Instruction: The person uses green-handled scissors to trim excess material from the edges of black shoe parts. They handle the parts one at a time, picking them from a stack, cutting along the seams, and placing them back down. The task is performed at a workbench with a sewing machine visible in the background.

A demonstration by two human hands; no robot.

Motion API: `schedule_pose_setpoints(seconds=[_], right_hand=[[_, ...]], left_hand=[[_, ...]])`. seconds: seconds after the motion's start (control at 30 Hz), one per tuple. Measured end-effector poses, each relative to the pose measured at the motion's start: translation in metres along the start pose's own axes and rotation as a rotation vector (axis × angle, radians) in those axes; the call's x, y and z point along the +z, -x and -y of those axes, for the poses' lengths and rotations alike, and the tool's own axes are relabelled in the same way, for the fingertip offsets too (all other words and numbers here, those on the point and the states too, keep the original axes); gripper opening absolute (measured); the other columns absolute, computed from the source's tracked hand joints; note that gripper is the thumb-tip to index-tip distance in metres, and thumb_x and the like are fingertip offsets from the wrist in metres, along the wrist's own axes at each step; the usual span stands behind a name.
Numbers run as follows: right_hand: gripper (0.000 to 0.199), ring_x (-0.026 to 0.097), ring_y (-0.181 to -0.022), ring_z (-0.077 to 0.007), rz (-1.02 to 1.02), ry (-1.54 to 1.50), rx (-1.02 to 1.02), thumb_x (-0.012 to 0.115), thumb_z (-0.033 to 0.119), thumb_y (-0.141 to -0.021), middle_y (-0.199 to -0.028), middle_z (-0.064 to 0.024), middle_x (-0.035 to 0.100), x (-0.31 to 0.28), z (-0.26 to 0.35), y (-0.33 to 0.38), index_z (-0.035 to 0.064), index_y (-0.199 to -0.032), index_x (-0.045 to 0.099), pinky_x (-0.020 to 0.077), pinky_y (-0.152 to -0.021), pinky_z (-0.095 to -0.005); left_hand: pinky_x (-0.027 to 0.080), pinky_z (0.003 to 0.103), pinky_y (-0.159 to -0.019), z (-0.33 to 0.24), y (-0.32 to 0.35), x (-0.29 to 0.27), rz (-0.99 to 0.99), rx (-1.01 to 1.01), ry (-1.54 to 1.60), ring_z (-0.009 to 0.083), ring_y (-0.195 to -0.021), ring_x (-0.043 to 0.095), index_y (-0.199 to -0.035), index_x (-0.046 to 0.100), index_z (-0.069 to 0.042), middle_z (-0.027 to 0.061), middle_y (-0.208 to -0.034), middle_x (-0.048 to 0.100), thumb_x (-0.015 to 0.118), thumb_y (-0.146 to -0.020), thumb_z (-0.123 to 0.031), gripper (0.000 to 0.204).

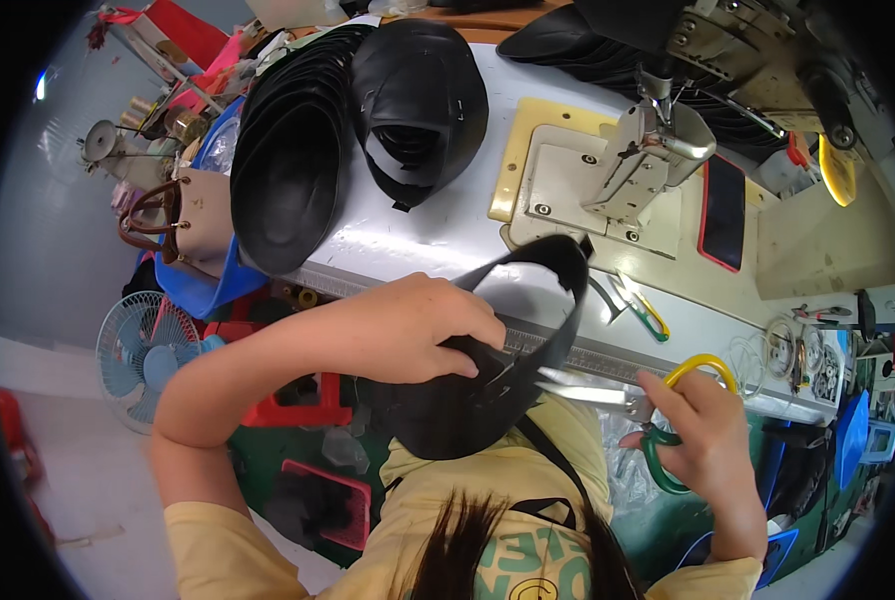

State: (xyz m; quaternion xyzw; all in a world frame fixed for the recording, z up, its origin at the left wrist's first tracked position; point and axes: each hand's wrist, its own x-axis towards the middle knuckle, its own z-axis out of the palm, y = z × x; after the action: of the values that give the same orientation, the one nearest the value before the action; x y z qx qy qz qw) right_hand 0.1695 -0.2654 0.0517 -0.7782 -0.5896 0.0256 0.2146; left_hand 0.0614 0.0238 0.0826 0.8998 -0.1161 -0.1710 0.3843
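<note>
Black cap [438, 418] is gripped by the left hand [430, 330] and scissors [616, 398] by the right hand [706, 435], near a yellow shirt's [393, 560] green lettering [548, 548].

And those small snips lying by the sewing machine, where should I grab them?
Probably by the yellow-and-green handles, coming from your near right side: the small snips lie with that end toward you, while the metal blades point away and slightly left.
</note>
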Motion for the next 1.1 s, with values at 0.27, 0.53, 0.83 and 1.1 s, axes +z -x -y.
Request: schedule_pose_setpoints(seconds=[0.27,0.53,0.83,1.1], right_hand=[[0.073,0.047,-0.065,-0.0168,-0.164,-0.709,0.21,0.078,0.035,-0.059,-0.079,-0.0065,0.05,0.054,0.009,-0.008,0.0036,-0.12,0.051,0.0405,-0.057,-0.0269],[0.072,0.046,-0.065,-0.0138,-0.082,-0.968,0.204,0.075,0.04,-0.065,-0.078,-0.0047,0.05,0.065,0.008,-0.012,0.0024,-0.121,0.05,0.0384,-0.058,-0.0235],[0.065,0.048,-0.069,-0.0128,-0.153,-1.188,0.299,0.075,0.038,-0.067,-0.078,-0.005,0.054,0.082,0.019,-0.009,0.0014,-0.117,0.053,0.0384,-0.064,-0.024],[0.067,0.046,-0.065,-0.0088,-0.153,-1.165,0.414,0.075,0.042,-0.065,-0.078,-0.0026,0.055,0.071,0.023,-0.007,-0.0005,-0.113,0.056,0.0361,-0.058,-0.0216]], left_hand=[[0.038,0.022,-0.06,0.0,-0.016,0.032,-0.351,0.022,0.625,0.0074,-0.068,0.047,-0.083,0.058,0.0,0.0018,-0.076,0.048,0.063,-0.076,-0.001,0.009],[0.038,0.018,-0.059,0.003,-0.028,0.058,-0.602,0.154,0.929,0.0024,-0.069,0.046,-0.077,0.05,0.0,-0.0009,-0.077,0.045,0.06,-0.078,0.006,0.011],[0.041,0.018,-0.063,0.0,-0.033,0.059,-0.656,0.109,0.94,0.0029,-0.071,0.049,-0.075,0.049,0.0,-0.0015,-0.075,0.047,0.06,-0.079,0.004,0.012],[0.042,0.018,-0.063,0.001,-0.031,0.056,-0.593,0.063,1.025,0.003,-0.071,0.051,-0.081,0.053,0.001,-0.0014,-0.075,0.052,0.062,-0.079,0.002,0.009]])
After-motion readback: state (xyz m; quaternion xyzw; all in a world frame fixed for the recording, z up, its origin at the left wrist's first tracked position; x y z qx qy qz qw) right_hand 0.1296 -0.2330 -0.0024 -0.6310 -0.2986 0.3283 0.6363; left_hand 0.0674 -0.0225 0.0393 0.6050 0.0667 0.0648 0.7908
